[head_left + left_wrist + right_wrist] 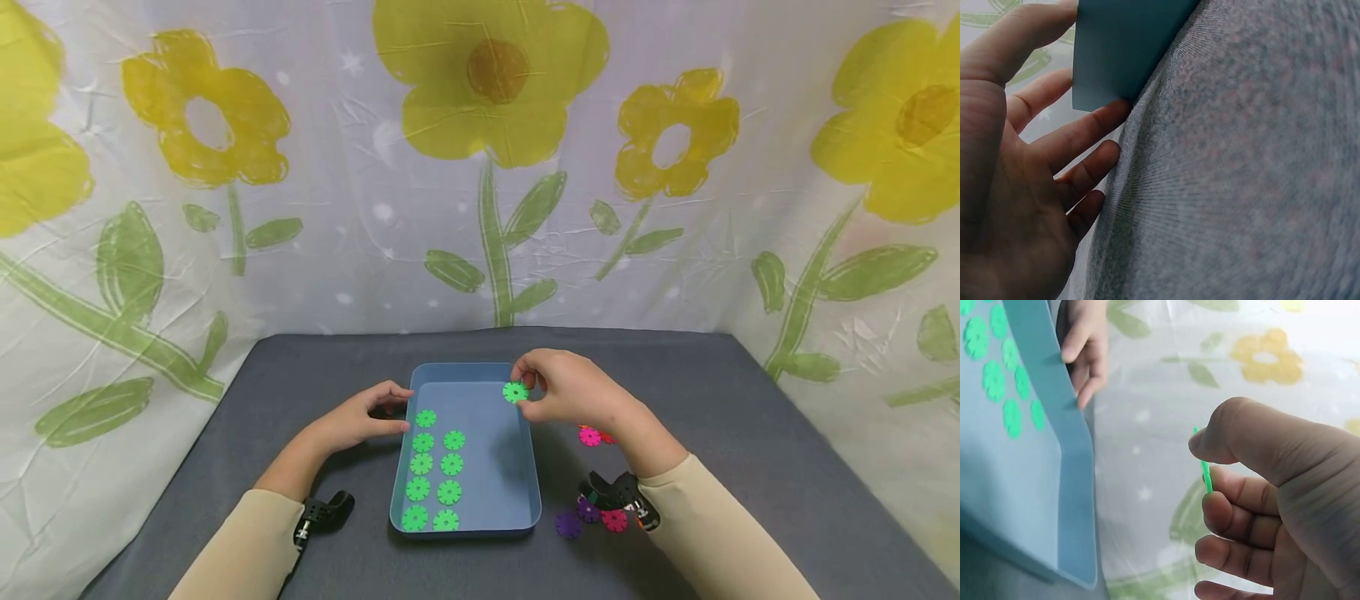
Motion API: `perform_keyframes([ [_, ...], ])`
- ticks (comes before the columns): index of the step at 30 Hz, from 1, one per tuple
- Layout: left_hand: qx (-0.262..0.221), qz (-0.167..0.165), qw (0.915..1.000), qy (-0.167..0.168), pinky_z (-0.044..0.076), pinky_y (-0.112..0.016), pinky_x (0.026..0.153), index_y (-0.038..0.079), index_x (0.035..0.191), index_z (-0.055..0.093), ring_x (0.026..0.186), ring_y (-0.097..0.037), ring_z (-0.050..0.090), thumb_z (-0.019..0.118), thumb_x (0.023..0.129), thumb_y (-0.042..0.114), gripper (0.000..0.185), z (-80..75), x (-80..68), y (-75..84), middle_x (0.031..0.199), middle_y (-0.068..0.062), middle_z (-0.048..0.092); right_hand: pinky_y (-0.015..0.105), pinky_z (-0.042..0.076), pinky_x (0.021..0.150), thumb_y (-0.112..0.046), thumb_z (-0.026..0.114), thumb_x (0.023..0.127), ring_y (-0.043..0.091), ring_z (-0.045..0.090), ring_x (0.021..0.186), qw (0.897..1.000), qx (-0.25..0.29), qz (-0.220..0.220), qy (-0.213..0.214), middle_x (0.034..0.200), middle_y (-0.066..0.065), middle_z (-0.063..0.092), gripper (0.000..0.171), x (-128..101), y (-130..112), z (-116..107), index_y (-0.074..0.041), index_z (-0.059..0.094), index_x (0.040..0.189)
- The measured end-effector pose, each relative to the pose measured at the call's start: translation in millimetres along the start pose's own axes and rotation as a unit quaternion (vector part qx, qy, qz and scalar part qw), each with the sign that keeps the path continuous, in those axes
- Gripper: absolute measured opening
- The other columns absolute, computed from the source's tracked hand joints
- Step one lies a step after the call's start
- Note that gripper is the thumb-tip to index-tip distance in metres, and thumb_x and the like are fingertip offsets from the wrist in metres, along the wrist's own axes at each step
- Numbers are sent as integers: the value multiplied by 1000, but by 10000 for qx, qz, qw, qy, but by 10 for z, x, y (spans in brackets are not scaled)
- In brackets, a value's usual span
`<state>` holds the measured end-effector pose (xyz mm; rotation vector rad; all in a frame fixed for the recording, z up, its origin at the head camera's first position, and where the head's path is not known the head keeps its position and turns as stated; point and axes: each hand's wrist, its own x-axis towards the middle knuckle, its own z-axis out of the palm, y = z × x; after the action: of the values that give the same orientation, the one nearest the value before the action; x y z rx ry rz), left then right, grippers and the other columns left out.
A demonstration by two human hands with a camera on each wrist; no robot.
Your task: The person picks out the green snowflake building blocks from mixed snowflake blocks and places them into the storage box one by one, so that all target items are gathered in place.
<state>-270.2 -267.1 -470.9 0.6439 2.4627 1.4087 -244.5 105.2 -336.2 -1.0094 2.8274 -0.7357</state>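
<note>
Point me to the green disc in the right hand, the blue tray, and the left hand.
green disc [515, 392], head view, disc face.
blue tray [491, 417], head view, bare floor.
left hand [360, 421], head view, back of hand.

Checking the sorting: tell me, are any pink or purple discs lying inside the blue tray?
No, the blue tray holds only green discs, while the pink and purple discs lie on the table to its right.

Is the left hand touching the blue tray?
Touching. In the left wrist view, the left hand's fingers lie against the outer wall of the tray; the head view agrees.
</note>
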Motion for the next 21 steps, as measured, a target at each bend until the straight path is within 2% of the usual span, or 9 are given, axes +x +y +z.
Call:
perform_keyframes([
  [4, 78, 68, 9999, 29, 42, -59, 103, 7, 140, 55, 130, -39, 51, 76, 96, 25, 52, -13, -11, -7, 146, -17, 53, 34, 48, 74, -25, 79, 88, 13, 56, 85, 9995, -87, -249, -197, 96, -1, 64, 26, 248, -76, 82, -14, 70, 110],
  [8, 113, 60, 9999, 33, 42, -59, 102, 6, 140, 55, 129, -39, 50, 76, 96, 25, 52, -17, -30, -8, 146, -18, 53, 34, 49, 77, -27, 78, 91, 13, 57, 87, 9977, -158, -285, -591, 101, 1, 66, 26, 494, -109, 212, -14, 70, 112],
  [12, 78, 41, 10000, 26, 43, -57, 101, 6, 140, 55, 128, -38, 51, 75, 97, 24, 51, -8, -34, -1, 145, -18, 54, 35, 49, 78, -29, 78, 94, 14, 57, 86, 9943, -332, -209, -986, 101, 1, 65, 23, 714, -114, 384, -14, 70, 110],
  [17, -47, -25, 10000, -13, 44, -55, 101, 6, 140, 55, 128, -36, 52, 75, 97, 22, 51, -1, -30, 17, 146, -17, 54, 32, 49, 76, -31, 79, 93, 11, 57, 81, 9884, -773, -24, -1306, 92, -5, 62, 26, 927, -99, 671, -14, 72, 111],
  [21, -117, -48, 9999, -61, 45, -56, 102, 8, 141, 55, 130, -37, 52, 75, 97, 21, 50, -1, -18, 28, 147, -16, 52, 32, 51, 78, -35, 79, 93, 10, 61, 85, 9811, -1204, 183, -1505, 99, -5, 68, 31, 1034, -67, 901, -14, 74, 116],
])
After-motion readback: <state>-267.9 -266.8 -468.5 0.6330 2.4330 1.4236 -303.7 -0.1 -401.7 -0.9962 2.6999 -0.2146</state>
